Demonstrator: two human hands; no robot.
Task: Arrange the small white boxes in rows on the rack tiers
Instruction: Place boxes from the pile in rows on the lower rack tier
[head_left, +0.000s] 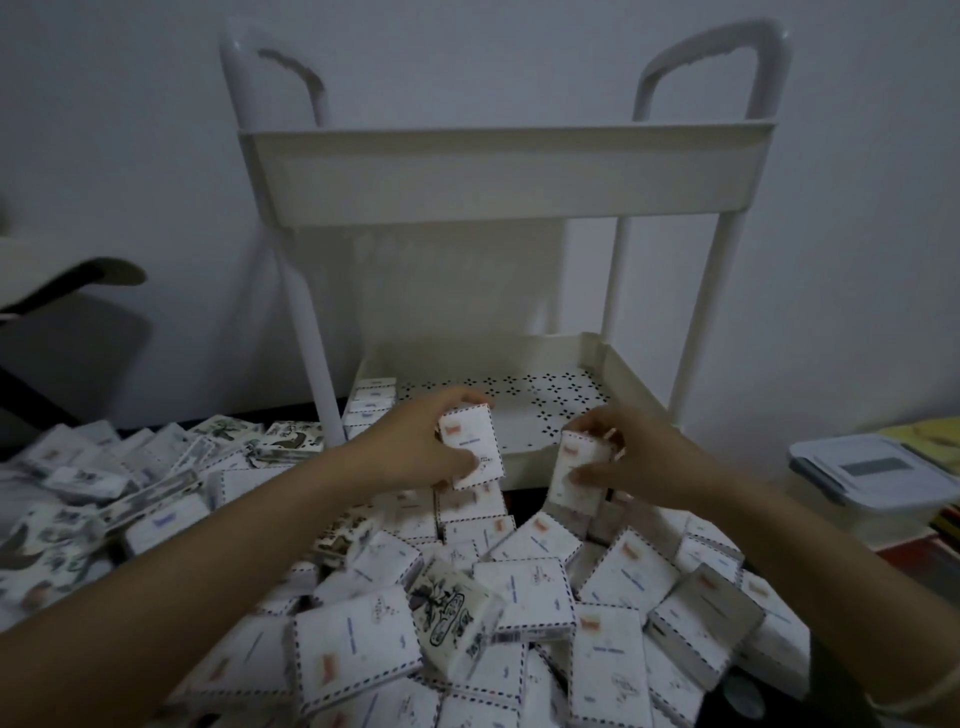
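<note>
**Operator:** Two boxes are lifted. Status?

**Manual:** The left hand (415, 441) grips the first box (470, 447), thumb on its printed face. The right hand (639, 457) grips the second box (576, 473). Both are held just in front of the lower tier (550, 415), above the loose pile (519, 587).

**Operator:** Handling?

**Manual:** Probably light, thin card that crushes easily. Hold each box across its narrow sides with light pressure.

**Operator:** Placement?

**Manual:** One short row (371, 400) stands against the lower tier's left wall. Whether the upper tier (498, 171) holds anything cannot be seen.

Illegible, blurred print on each box (524, 592)
</note>
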